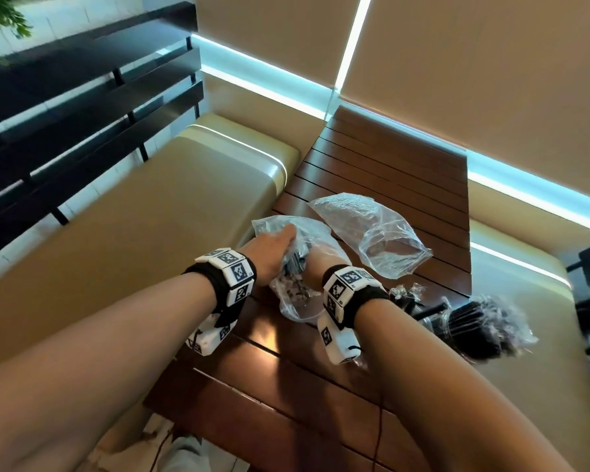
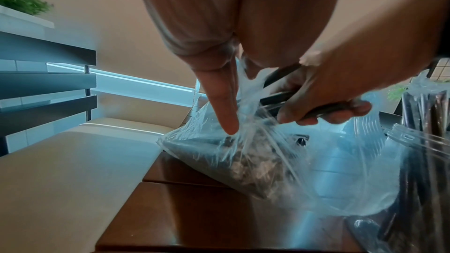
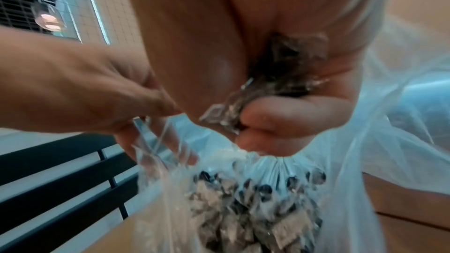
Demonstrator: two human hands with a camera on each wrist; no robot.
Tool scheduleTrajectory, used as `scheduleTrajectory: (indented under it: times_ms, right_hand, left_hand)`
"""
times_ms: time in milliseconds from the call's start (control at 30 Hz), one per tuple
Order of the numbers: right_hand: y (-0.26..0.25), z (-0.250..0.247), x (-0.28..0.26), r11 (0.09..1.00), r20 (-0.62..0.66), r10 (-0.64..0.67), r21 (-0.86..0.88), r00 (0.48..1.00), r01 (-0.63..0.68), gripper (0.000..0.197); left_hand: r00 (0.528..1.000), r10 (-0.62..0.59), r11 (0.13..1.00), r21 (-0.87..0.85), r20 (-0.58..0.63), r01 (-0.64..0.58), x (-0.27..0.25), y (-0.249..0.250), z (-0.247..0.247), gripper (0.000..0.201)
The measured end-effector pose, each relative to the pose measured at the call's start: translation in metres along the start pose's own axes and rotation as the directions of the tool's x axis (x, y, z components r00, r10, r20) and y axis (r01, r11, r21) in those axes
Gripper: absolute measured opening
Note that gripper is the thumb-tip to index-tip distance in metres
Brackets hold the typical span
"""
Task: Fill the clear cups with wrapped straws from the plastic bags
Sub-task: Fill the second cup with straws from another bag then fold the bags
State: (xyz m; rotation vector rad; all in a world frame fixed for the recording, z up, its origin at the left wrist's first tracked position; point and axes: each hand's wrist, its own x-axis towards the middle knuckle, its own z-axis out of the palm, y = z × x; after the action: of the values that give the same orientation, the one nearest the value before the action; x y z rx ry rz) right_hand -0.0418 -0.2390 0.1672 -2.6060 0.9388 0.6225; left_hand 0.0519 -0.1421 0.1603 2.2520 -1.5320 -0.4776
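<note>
A clear plastic bag [image 1: 297,301] of wrapped black straws lies on the brown slatted table [image 1: 389,165]. My left hand [image 1: 276,243] pinches the bag's rim and holds it open; its index finger [image 2: 226,103] points down along the film. My right hand [image 1: 321,264] is inside the bag, fingers curled round a bundle of wrapped straws [image 3: 272,76]. In the left wrist view the right hand [image 2: 324,107] grips dark straws above the bag [image 2: 255,164]. Loose straw ends [image 3: 255,199] fill the bag below. A clear cup [image 1: 470,332] packed with black straws stands to the right.
A second, nearly empty plastic bag [image 1: 378,233] lies just beyond the hands. Beige cushioned benches [image 1: 150,216] flank the table on the left and right. Black horizontal rails [image 1: 82,114] run behind the left bench. A few loose straws [image 1: 406,294] lie by the cup.
</note>
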Motion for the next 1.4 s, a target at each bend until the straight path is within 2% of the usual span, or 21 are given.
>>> scheduleTrajectory:
  times_ms: [167, 300, 400, 533, 767, 933, 1033, 1167, 1267, 1400]
  right_hand:
    - [0.018, -0.020, -0.025, 0.999, -0.070, 0.025, -0.025, 0.997, -0.027, 0.020]
    - [0.044, -0.033, -0.048, 0.999, -0.073, 0.037, 0.024, 0.997, -0.036, 0.029]
    - [0.061, -0.041, -0.063, 0.994, -0.074, 0.055, 0.101, 0.996, -0.048, 0.033]
    - [0.073, -0.042, -0.078, 0.992, -0.055, 0.079, 0.099, 0.995, -0.073, 0.034]
    - [0.093, -0.066, -0.099, 0.991, 0.040, 0.083, -0.104, 0.996, -0.078, 0.027]
    - [0.106, -0.085, -0.116, 0.981, 0.119, 0.087, -0.180, 0.989, -0.065, 0.040]
    - [0.122, -0.093, -0.128, 0.991, 0.160, 0.085, -0.112, 0.983, -0.067, 0.040]
    - [0.139, -0.104, -0.145, 0.985, 0.191, 0.054, 0.148, 0.980, -0.083, 0.029]
    - [0.146, -0.114, -0.154, 0.970, 0.182, 0.035, 0.232, 0.983, -0.077, 0.029]
    - [0.156, -0.123, -0.163, 0.946, 0.183, 0.033, 0.312, 0.983, -0.090, 0.027]
  left_hand:
    - [0.998, -0.055, 0.997, 0.056, 0.029, 0.053, 0.016, 0.012, 0.007, 0.027]
    - [0.994, -0.099, 0.994, 0.051, 0.044, 0.097, 0.033, 0.020, 0.010, 0.045]
    - [0.995, -0.053, 0.999, 0.014, 0.085, 0.052, 0.042, 0.030, 0.014, 0.061]
    - [0.998, -0.007, 1.000, 0.012, 0.055, 0.007, 0.048, 0.044, 0.020, 0.055]
    - [0.994, -0.086, 0.995, 0.048, 0.074, 0.082, 0.053, 0.044, 0.037, 0.053]
    - [0.991, -0.117, 0.991, 0.081, 0.072, 0.111, 0.061, 0.048, 0.044, 0.043]
    - [0.986, -0.140, 0.985, 0.120, 0.095, 0.128, 0.062, 0.049, 0.045, 0.036]
    - [0.979, -0.147, 0.975, 0.187, 0.139, 0.120, 0.059, 0.051, 0.046, 0.018]
    - [0.981, -0.127, 0.975, 0.198, 0.149, 0.096, 0.055, 0.054, 0.045, 0.016]
    - [0.968, -0.145, 0.964, 0.251, 0.206, 0.091, 0.050, 0.054, 0.039, 0.024]
